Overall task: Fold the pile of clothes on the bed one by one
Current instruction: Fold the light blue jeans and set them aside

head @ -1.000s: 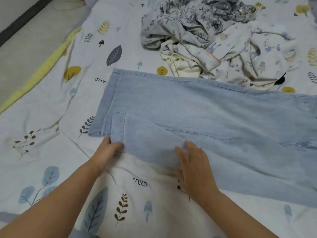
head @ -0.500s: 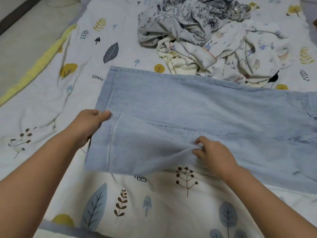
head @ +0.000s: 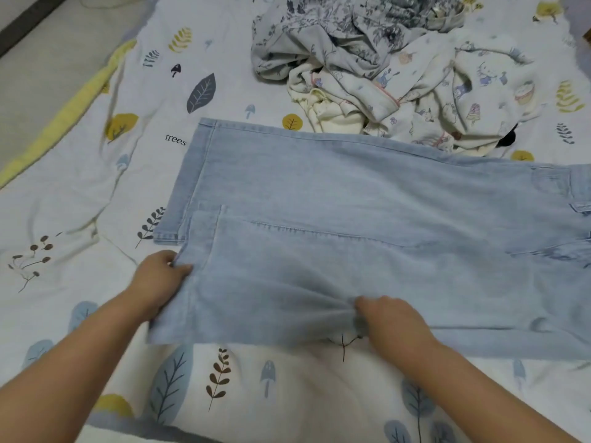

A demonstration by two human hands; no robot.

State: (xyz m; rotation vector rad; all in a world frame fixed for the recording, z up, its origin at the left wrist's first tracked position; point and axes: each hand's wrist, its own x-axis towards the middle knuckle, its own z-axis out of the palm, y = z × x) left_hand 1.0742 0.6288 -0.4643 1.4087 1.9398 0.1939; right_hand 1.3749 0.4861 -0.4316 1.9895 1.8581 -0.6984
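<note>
Light blue jeans (head: 367, 199) lie spread across the bed, hems to the left, waist running off the right edge. The near leg (head: 287, 282) lies partly over the far leg. My left hand (head: 158, 279) pinches the hem corner of the near leg. My right hand (head: 388, 318) grips a bunch of the same leg's near edge, where the denim puckers. Behind the jeans sits a crumpled pile of clothes (head: 399, 65): a grey floral garment on top, and cream cartoon-print pieces below and to the right.
The bed sheet (head: 80, 203) is white with leaf, tree and mushroom prints and lies wrinkled on the left. A yellow border (head: 60, 119) marks its left edge, with grey floor (head: 41, 62) beyond it.
Both hands have taken hold of the near leg and lifted its edge off the sheet. In the last half second they drew it back toward me and lower.
</note>
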